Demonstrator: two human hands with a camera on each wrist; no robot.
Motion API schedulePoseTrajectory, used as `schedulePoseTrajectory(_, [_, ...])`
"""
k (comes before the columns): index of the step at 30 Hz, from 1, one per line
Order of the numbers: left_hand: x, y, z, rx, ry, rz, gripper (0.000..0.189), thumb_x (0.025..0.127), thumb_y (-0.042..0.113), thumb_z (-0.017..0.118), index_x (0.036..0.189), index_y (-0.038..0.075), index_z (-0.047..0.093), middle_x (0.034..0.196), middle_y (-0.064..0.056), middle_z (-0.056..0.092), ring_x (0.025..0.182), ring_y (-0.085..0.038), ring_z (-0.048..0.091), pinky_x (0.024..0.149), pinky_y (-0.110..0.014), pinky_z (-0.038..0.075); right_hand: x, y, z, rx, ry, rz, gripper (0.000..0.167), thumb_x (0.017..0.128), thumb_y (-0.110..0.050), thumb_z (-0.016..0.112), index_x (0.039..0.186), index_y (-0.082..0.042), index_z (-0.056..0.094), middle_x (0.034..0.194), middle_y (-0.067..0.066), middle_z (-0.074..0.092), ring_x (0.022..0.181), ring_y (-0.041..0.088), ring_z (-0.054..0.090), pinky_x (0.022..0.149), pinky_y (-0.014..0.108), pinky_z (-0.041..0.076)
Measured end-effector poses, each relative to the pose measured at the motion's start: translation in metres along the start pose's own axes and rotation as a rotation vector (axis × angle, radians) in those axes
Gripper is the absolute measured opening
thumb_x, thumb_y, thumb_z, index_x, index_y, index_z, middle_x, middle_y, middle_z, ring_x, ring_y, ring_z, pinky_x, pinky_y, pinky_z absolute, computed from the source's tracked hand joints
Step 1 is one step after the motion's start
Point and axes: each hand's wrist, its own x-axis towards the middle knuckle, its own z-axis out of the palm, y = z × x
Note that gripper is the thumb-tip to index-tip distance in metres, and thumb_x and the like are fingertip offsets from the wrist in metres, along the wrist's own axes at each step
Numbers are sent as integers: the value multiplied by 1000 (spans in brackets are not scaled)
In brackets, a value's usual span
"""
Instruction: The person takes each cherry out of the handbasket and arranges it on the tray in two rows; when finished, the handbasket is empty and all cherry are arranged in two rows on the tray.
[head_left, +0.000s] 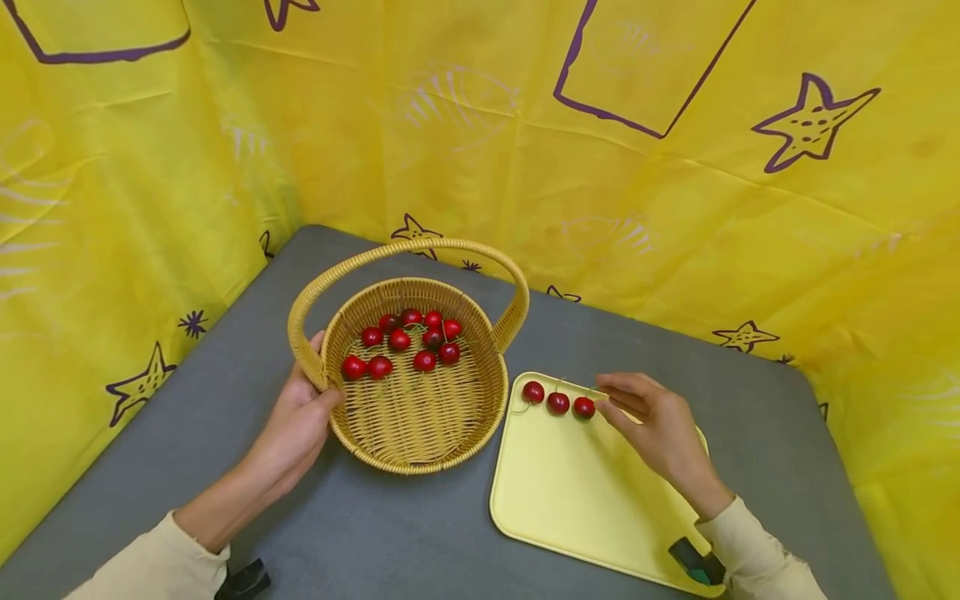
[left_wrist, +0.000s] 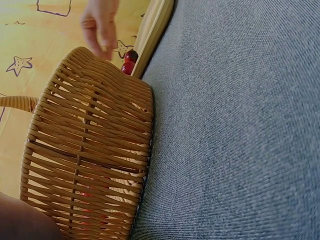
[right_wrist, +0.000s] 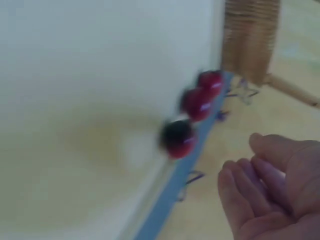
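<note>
My left hand (head_left: 300,421) grips the rim of a round wicker basket (head_left: 491,417) where its handle joins, thumb over the inside edge. Several red cherries (head_left: 399,340) lie in the basket, mostly toward its far side. On the yellow tray (head_left: 577,500), three cherries with green stems stand in a row along the far edge, the rightmost cherry (head_left: 583,407) closest to my right hand (head_left: 660,429). That hand hovers over the tray's far right part, thumb and fingers apart with nothing between them in the right wrist view.
The basket stands left of the tray on a grey cloth-covered table (head_left: 390,533), its tall arched handle (head_left: 420,244) rising over the far side. Yellow curtains (head_left: 480,125) with purple starfish drawings hang behind the table and along both sides.
</note>
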Motion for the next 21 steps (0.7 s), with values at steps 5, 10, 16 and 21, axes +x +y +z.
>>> schedulePoseTrajectory(5, [1, 0, 0, 1, -2, 6, 91, 101, -13, 35, 171, 24, -8, 177, -2, -6, 160, -22, 4, 127, -40, 19, 18, -33, 1, 196, -46, -26, 35, 95, -7, 78, 130, -13, 74, 127, 3, 73, 115, 18, 73, 91, 23, 56])
schedulePoseTrajectory(10, [0, -1, 0, -1, -6, 14, 91, 100, -14, 35, 171, 24, -7, 178, -3, -5, 160, -22, 4, 126, -39, 19, 37, -75, 18, 498, -181, -51, 34, 98, -8, 75, 132, -12, 73, 129, 6, 72, 113, 23, 74, 87, 36, 61])
schedulePoseTrajectory(16, [0, 0, 0, -2, -4, 24, 90, 100, -14, 35, 171, 24, -6, 178, -4, -3, 160, -24, 5, 124, -34, 24, 79, -126, 50, 682, -336, -158, 34, 100, -7, 72, 134, -11, 72, 133, 7, 72, 121, 28, 70, 95, 45, 58])
schedulePoseTrajectory(21, [0, 0, 1, -1, 2, 31, 89, 100, -14, 35, 171, 22, -4, 177, -6, 0, 159, -25, 8, 121, -32, 27, 121, -161, 80, 641, -412, -197, 35, 102, -15, 72, 137, -11, 71, 131, 2, 74, 118, 17, 72, 96, 38, 58])
